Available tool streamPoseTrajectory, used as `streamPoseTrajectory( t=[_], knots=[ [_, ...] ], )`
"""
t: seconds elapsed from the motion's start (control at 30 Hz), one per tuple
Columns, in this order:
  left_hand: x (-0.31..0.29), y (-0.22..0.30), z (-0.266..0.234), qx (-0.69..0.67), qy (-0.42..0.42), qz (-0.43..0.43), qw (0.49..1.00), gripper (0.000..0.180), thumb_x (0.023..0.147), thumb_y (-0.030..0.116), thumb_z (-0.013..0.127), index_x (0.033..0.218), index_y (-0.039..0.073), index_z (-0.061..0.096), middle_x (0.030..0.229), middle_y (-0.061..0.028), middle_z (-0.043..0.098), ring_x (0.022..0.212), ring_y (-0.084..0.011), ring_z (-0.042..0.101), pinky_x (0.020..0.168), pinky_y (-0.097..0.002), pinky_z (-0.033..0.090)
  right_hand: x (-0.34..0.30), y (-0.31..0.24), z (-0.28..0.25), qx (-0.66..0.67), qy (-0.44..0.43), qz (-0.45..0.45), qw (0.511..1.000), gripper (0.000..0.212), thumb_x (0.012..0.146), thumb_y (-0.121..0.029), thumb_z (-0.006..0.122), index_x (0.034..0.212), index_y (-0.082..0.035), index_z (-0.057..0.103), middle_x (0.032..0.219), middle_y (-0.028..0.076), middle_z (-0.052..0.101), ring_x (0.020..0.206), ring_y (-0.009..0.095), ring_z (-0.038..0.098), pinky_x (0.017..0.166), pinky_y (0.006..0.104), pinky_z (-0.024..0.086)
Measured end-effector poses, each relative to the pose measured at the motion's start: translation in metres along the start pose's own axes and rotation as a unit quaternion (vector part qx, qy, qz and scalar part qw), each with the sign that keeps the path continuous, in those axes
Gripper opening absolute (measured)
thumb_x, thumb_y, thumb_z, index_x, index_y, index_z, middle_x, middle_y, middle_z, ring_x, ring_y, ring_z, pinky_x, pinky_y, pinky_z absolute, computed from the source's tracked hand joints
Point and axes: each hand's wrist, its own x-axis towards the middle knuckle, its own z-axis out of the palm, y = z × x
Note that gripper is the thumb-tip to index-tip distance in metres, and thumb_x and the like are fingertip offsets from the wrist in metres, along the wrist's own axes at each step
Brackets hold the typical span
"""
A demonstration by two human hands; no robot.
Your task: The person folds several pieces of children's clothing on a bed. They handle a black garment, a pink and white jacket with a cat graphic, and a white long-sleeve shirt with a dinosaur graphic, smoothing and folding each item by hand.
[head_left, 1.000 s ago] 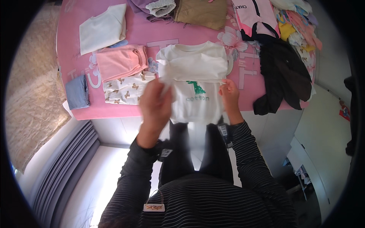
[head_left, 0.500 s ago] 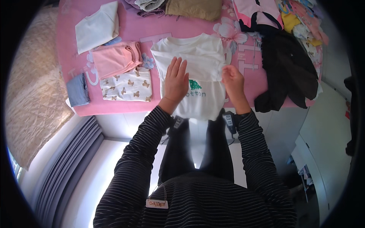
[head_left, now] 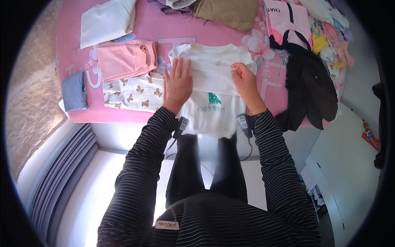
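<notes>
A white long-sleeved shirt (head_left: 220, 111) with a green spotted figure and lettering on its front lies before me, its sleeves folded across the chest. Its lower end hangs over the bed's near edge. My left hand (head_left: 178, 84) rests flat on the shirt's left side, fingers stretched out. On the right side, my right hand (head_left: 245, 80) has its thumb and fingers pinched together on the white cloth of a sleeve. Part of the shirt is hidden beneath both hands.
At left lie folded pink pants (head_left: 123, 61), bear-print pants (head_left: 133, 92), a blue-grey folded piece (head_left: 75, 91) and a white top (head_left: 107, 24). A black garment (head_left: 310, 90) and pink-and-black clothing (head_left: 288, 20) lie right. Two corded controllers (head_left: 245, 123) hang at the bed's edge.
My left hand has shifted left and flattened onto the shirt. My right hand has come inward onto the sleeve cloth. The whole view has shifted slightly.
</notes>
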Motion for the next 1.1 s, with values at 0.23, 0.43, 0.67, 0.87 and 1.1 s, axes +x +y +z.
streamPoseTrajectory(
  t=[0.23, 0.43, 0.67, 0.87, 1.1],
  knots=[
    [0.035, -0.006, -0.009, -0.104, 0.037, 0.054, 0.992, 0.032, 0.067, 0.011, 0.065, 0.097, 0.008, 0.056, 0.100, -0.0088, 0.053, 0.109, -0.0306, 0.043, 0.087, -0.0432, 0.034, 0.026, -0.013, -0.032, -0.249, 0.178, -0.260, 0.916, 0.017, 0.071, 0.001, 0.057, 0.086, -0.008, 0.056, 0.074, 0.008, 0.054, 0.064, 0.026, 0.055, 0.059, 0.0314, 0.045],
    [0.043, -0.015, -0.014, -0.103, -0.008, 0.038, 0.994, 0.032, 0.062, 0.011, 0.068, 0.091, 0.009, 0.054, 0.098, -0.0066, 0.050, 0.101, -0.0280, 0.043, 0.083, -0.0405, 0.034, -0.010, 0.006, -0.053, -0.253, 0.050, 0.019, 0.966, 0.014, 0.075, -0.014, 0.057, 0.086, -0.005, 0.057, 0.074, 0.012, 0.058, 0.068, 0.030, 0.057, 0.062, 0.0353, 0.045],
    [0.033, -0.029, -0.013, -0.168, 0.062, 0.074, 0.981, 0.029, 0.062, 0.000, 0.062, 0.088, 0.005, 0.049, 0.098, -0.0094, 0.050, 0.106, -0.0304, 0.043, 0.087, -0.0420, 0.034, -0.046, -0.002, -0.023, -0.246, 0.073, 0.040, 0.966, 0.012, 0.071, -0.010, 0.063, 0.078, -0.004, 0.055, 0.061, 0.006, 0.053, 0.055, 0.019, 0.053, 0.054, 0.0316, 0.044],
    [0.029, -0.039, -0.014, -0.200, 0.103, 0.056, 0.973, 0.026, 0.067, -0.002, 0.057, 0.091, 0.002, 0.049, 0.100, -0.0140, 0.050, 0.101, -0.0351, 0.045, 0.089, -0.0441, 0.035, -0.016, -0.022, -0.034, -0.267, 0.152, -0.120, 0.944, 0.010, 0.071, -0.004, 0.059, 0.079, -0.003, 0.054, 0.061, 0.009, 0.052, 0.054, 0.022, 0.052, 0.053, 0.0322, 0.043],
    [0.016, 0.006, -0.013, -0.233, 0.167, 0.021, 0.958, 0.031, 0.068, -0.003, 0.053, 0.100, 0.000, 0.053, 0.103, -0.0175, 0.051, 0.103, -0.0322, 0.047, 0.091, -0.0464, 0.034, -0.010, -0.032, -0.006, -0.263, 0.112, -0.212, 0.934, 0.016, 0.071, -0.003, 0.055, 0.086, -0.006, 0.053, 0.078, 0.011, 0.053, 0.071, 0.030, 0.053, 0.061, 0.0387, 0.044]
  ],
)
